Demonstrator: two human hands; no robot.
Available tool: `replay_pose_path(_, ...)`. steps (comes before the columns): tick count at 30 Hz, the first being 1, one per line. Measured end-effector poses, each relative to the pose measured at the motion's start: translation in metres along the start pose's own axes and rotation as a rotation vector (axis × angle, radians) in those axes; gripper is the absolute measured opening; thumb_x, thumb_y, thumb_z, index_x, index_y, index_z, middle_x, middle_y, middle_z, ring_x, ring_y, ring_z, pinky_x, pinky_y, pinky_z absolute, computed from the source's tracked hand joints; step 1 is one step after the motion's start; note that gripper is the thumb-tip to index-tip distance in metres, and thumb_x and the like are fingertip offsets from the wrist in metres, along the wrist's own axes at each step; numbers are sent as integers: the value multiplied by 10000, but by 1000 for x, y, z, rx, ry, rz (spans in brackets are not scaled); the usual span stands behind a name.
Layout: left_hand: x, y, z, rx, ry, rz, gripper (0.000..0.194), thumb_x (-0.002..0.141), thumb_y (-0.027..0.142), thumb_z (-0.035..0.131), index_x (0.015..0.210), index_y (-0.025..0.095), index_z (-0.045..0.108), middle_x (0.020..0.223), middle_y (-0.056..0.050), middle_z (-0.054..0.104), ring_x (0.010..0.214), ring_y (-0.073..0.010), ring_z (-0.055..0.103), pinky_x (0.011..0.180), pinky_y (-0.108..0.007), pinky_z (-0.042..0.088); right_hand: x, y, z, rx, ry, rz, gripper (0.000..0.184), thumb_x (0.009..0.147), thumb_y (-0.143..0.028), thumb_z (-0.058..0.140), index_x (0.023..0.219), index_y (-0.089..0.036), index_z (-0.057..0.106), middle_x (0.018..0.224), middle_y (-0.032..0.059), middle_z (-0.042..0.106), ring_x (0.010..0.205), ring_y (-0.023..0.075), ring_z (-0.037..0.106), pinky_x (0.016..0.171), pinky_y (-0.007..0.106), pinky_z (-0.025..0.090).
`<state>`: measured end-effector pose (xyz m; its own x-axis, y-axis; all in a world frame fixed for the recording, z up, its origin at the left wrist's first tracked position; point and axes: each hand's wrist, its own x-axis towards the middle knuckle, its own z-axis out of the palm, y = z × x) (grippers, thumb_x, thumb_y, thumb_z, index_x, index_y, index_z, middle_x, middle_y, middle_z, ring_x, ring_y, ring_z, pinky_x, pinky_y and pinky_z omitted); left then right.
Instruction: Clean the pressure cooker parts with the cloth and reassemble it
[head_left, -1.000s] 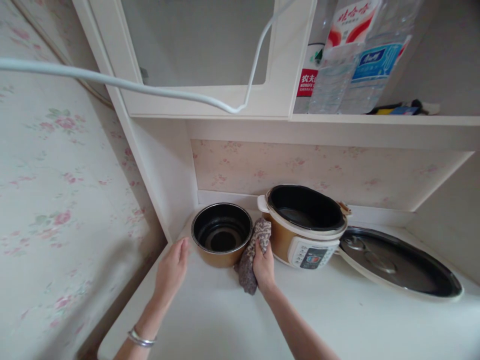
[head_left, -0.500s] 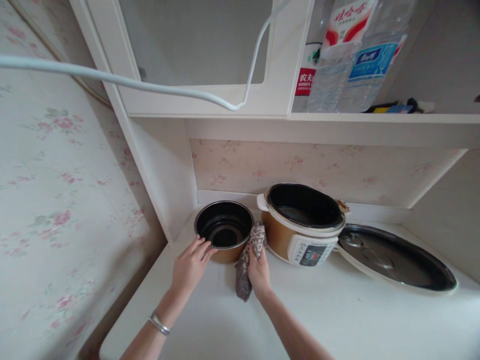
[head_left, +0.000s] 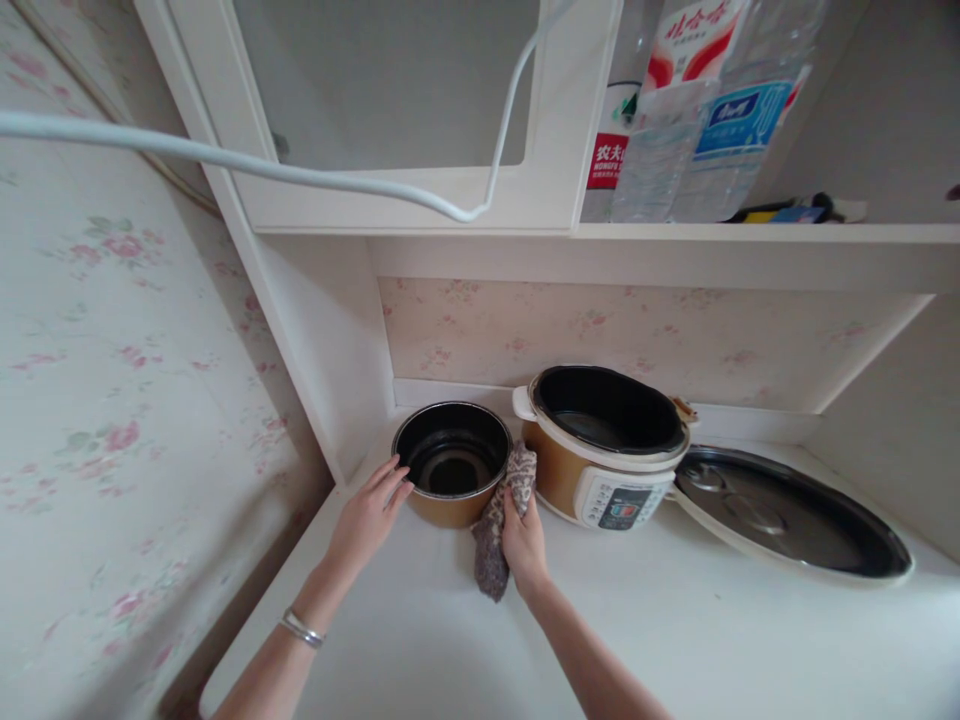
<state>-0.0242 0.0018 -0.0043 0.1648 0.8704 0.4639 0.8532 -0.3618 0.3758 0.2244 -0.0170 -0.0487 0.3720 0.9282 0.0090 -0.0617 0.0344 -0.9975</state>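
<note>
An inner pot [head_left: 447, 512], black inside and gold outside, stands upright on the white countertop. My left hand [head_left: 367, 520] is at its left front, the outstretched fingertips touching the rim. A silver bangle [head_left: 302, 628] circles that wrist. My right hand [head_left: 523, 540] is closed on a brown and cream patterned cloth [head_left: 491, 560], which presses against the pot's right outer side. Part of the cloth hangs below the fingers. Just to the right stands a gold and white electric cooker [head_left: 551, 470] with its top open and a control panel on the front.
The cooker's lid [head_left: 795, 520] tilts open to the right, its dark underside up. Overhead are a white cabinet [head_left: 420, 200] and a shelf [head_left: 750, 233] holding plastic bottles [head_left: 675, 130]. A white cable [head_left: 300, 172] crosses the upper view. Floral wallpaper [head_left: 112, 400] covers the left wall.
The pot has shifted slightly to the right. My left hand has moved left along the rim, its fingers straighter. My right hand and the cloth have moved a little right.
</note>
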Motion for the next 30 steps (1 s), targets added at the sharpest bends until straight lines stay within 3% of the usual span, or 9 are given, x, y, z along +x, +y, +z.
replay_pose_path(11, -4, 9, 2, 126, 89, 61, 346, 937, 428, 445, 1105, 211, 655, 1269, -80, 605, 1245, -243, 502, 1019, -395, 442, 2, 3, -2, -83, -20, 18, 554, 846, -576, 477, 1261, -213, 531, 1190, 79, 638, 1110, 247, 573, 930, 322, 399)
replay_pose_path(22, -11, 48, 20, 251, 237, 53, 292, 909, 415, 518, 1016, 208, 694, 1133, -89, 668, 1066, -252, 628, 865, -360, 529, -5, 10, 3, -118, -62, 16, 503, 857, -575, 456, 1215, -228, 523, 1138, 67, 655, 1046, 245, 602, 902, 326, 419)
replay_pose_path(27, -18, 49, 18, 231, 244, 151, 267, 932, 323, 503, 1091, 199, 678, 1109, -59, 691, 1066, -219, 635, 866, -317, 534, -3, 8, 2, -87, -56, 14, 522, 863, -562, 456, 1235, -200, 513, 1167, 88, 646, 1081, 244, 588, 914, 319, 415)
replay_pose_path(30, -18, 49, 16, 215, 248, 144, 249, 928, 316, 512, 1067, 212, 691, 1095, -52, 699, 1039, -216, 650, 824, -304, 550, -4, 8, 2, -85, -46, -4, 510, 866, -549, 461, 1235, -201, 514, 1187, 83, 637, 1105, 240, 577, 935, 317, 400)
